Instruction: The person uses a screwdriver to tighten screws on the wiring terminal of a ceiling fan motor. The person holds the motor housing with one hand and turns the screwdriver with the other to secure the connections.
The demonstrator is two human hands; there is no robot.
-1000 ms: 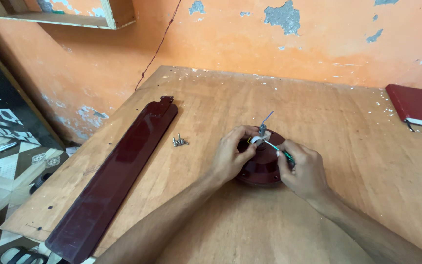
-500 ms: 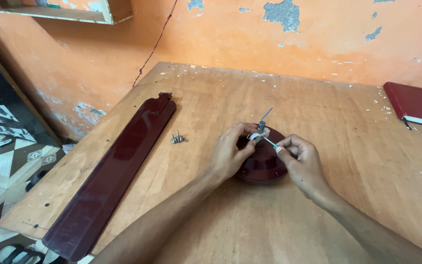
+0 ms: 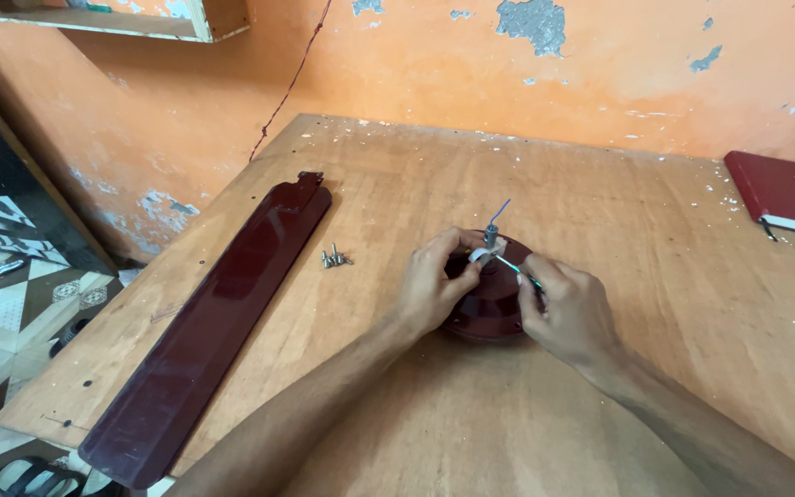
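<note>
Along the table's (image 3: 655, 230) left edge a dark red fan blade (image 3: 204, 340) lies detached, screws (image 3: 334, 259) loose beside it. At mid-table the left hand (image 3: 434, 285) pinches the motor hub (image 3: 489, 299); the right hand (image 3: 568, 308) grips a screwdriver (image 3: 515, 267) on it. Assembly looks unfinished.

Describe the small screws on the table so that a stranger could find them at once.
On the wooden table, look between the long dark red fan blade at the left and the round dark red motor under both hands. The screws lie there in a little heap, the only loose silver metal bits.
</note>
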